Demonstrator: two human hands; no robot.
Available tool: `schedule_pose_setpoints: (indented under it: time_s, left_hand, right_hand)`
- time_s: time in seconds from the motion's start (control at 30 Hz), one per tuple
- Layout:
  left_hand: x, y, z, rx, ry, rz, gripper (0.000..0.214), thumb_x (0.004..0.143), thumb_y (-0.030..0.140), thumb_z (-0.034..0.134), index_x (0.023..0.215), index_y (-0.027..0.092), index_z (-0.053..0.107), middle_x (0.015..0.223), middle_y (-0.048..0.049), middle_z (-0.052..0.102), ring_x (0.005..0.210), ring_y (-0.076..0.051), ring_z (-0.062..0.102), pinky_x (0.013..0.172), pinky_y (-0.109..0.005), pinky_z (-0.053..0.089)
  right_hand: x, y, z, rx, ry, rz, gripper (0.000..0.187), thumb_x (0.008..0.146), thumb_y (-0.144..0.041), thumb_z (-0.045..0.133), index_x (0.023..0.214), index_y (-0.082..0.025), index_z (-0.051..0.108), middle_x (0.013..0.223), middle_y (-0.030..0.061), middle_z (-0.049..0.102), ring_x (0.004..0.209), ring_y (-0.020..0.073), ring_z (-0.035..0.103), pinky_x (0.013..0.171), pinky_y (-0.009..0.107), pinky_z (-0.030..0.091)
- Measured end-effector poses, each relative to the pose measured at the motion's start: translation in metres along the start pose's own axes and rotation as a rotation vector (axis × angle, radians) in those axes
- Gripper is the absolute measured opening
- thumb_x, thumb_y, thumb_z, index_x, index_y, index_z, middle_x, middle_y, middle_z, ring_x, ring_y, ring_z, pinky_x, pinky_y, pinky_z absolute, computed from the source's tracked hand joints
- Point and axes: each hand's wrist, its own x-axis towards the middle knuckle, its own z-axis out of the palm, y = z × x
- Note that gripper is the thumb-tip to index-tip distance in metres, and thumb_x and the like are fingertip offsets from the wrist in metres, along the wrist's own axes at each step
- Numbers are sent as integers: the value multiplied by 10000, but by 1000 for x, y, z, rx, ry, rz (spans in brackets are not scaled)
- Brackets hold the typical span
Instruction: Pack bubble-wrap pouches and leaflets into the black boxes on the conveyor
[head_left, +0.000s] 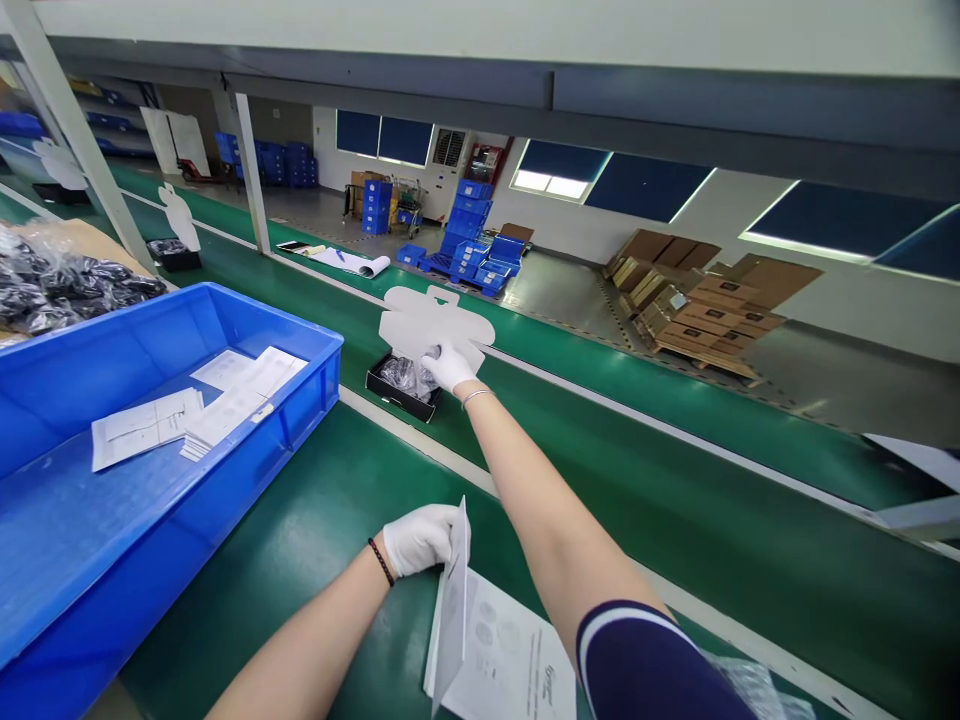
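Observation:
My left hand (426,540), white-gloved, pinches the raised edge of a white paper leaflet (454,610). Beneath it, a stack of printed leaflets (510,650) lies on the green bench. Stretched out ahead, my right hand (452,368), also gloved, is over the right end of a small black box (403,388) on the green conveyor. The box stands open, with its white die-cut lid (431,318) raised at the back and a clear plastic-wrapped item (405,374) inside. My right fingers are bent together by the wrapped item and lid; what they grip is hidden.
A blue bin (300,420) with several white leaflets (244,390) stands at left. Beyond it are dark plastic-bagged parts (75,285). Another open box (174,255) sits farther up the conveyor. A clipboard with papers (337,260) lies on the far ledge. A shelf beam (480,90) crosses overhead.

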Motion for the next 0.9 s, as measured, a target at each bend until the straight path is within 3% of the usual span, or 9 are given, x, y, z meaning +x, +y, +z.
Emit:
schedule_pose_setpoints:
  time_s: [0.13, 0.23, 0.4, 0.53, 0.63, 0.77, 0.9]
  left_hand:
    - [-2, 1, 2, 10, 23, 5, 208, 490, 131, 721, 621, 160, 562, 586, -10, 586, 525, -142, 516, 500, -250, 347]
    - [-2, 1, 1, 36, 25, 0, 226, 514, 170, 747, 629, 164, 553, 597, -8, 577, 537, -141, 509, 513, -252, 345]
    - [-3, 3, 3, 47, 58, 6, 235, 529, 174, 747, 659, 164, 551, 620, -4, 575, 547, -136, 503, 529, -255, 346]
    - [0, 12, 8, -45, 208, 157, 220, 506, 125, 681, 687, 163, 561, 615, 1, 578, 553, -134, 516, 558, -261, 378]
    - [2, 17, 9, -153, 293, 261, 202, 504, 137, 635, 691, 167, 564, 618, 0, 584, 569, -141, 535, 590, -268, 416]
    - [4, 19, 7, -146, 345, 289, 199, 520, 137, 634, 714, 161, 596, 689, -19, 635, 644, -159, 588, 649, -280, 468]
    - [6, 17, 5, -99, 513, 338, 326, 599, 187, 712, 918, 166, 651, 960, -69, 719, 863, -218, 669, 755, -331, 530]
  right_hand:
    - [-12, -7, 33, -85, -18, 30, 516, 1013, -458, 368, 1374, -111, 491, 1278, 202, 623, 1135, 312, 614, 940, 393, 476]
    - [-22, -1, 43, -186, 6, 29, 663, 981, -612, 390, 1337, -71, 531, 1353, 268, 532, 1247, 382, 519, 1014, 458, 419]
    - [-37, 16, 47, -265, -19, 53, 671, 1017, -507, 353, 1497, -38, 335, 1431, 259, 479, 1262, 335, 515, 1078, 444, 360]
    - [-54, 24, 52, -255, 42, 144, 711, 1020, -551, 307, 1532, -58, 302, 1493, 257, 428, 1363, 360, 416, 1178, 554, 182]
    - [-63, 32, 55, -247, 97, 162, 677, 1029, -483, 277, 1523, -21, 296, 1501, 279, 407, 1389, 340, 389, 1187, 529, 178]
    - [-63, 44, 51, -280, -6, 215, 638, 1033, -455, 264, 1559, -95, 290, 1594, 220, 305, 1474, 338, 258, 1190, 604, 124]
    - [-66, 52, 28, -225, -107, 219, 732, 1020, -559, 296, 1591, -105, 229, 1632, 218, 217, 1517, 363, 141, 1182, 663, 71]
